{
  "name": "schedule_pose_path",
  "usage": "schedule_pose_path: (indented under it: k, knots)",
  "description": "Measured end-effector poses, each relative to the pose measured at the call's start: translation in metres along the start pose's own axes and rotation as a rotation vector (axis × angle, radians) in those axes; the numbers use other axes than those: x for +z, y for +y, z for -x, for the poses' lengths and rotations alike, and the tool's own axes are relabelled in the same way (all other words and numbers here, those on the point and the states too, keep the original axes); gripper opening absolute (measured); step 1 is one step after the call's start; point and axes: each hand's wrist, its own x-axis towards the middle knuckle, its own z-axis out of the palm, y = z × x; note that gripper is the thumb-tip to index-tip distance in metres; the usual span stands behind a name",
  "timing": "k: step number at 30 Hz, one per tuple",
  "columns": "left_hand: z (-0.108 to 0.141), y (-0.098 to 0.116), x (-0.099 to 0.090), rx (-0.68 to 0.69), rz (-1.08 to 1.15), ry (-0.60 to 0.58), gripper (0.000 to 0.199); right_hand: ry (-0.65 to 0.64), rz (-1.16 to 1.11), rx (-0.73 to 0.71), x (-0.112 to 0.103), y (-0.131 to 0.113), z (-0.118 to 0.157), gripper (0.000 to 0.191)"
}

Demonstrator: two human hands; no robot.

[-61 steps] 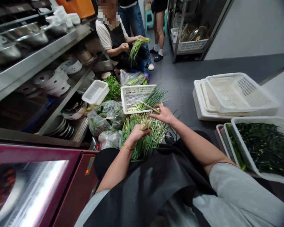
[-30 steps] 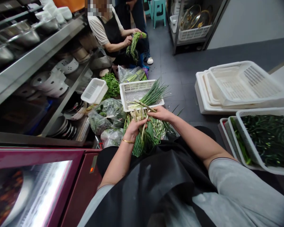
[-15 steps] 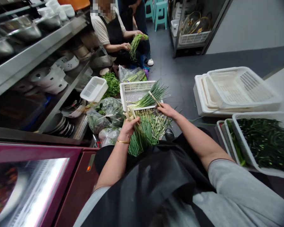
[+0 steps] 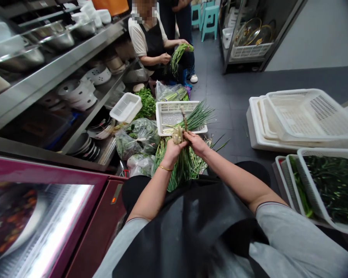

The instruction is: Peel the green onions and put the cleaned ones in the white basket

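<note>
My left hand [image 4: 173, 151] is closed round a bunch of scallions [image 4: 178, 135], pale root ends up and green leaves hanging down. Right beside it, my right hand [image 4: 195, 143] is closed on a thin brownish stick [image 4: 184, 116] that points up over the bunch. The two hands almost touch. Just beyond them a white perforated basket [image 4: 165, 110] holds more scallions [image 4: 201, 116], their green tips hanging over its right side. Below my hands, loose green stalks [image 4: 197, 164] lie on the floor, partly hidden by the held bunch.
Bags of greens [image 4: 137, 137] and a small white basket [image 4: 126, 108] lie at the left, near a metal shelf [image 4: 60, 42]. Stacked white baskets [image 4: 256, 135] and a basket of green peppers [image 4: 333, 185] stand at right. Another person [image 4: 150, 42] sits ahead holding greens.
My right hand has moved left with the stick, next to the bunch in my left hand. The stick now points more upright. The whole view has shifted, with things appearing further right.
</note>
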Motion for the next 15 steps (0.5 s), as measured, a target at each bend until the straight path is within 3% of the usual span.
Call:
schedule_pose_path:
  k: [4,9,11,15]
  knots:
    - [-0.001,-0.001,-0.008,0.002,-0.034,-0.033,0.03,-0.067,0.494,-0.101,-0.013,-0.016,0.01,0.031]
    - [0.005,0.003,-0.017,-0.033,-0.171,-0.077,0.028,0.006,0.942,-0.177,-0.024,-0.038,0.02,0.015]
    - [0.006,0.005,-0.023,-0.065,-0.189,-0.064,0.027,0.008,0.887,-0.113,-0.028,-0.046,0.024,0.012]
    - [0.007,0.006,-0.036,-0.132,-0.186,-0.069,0.025,0.009,0.441,0.162,-0.038,-0.049,0.03,0.015]
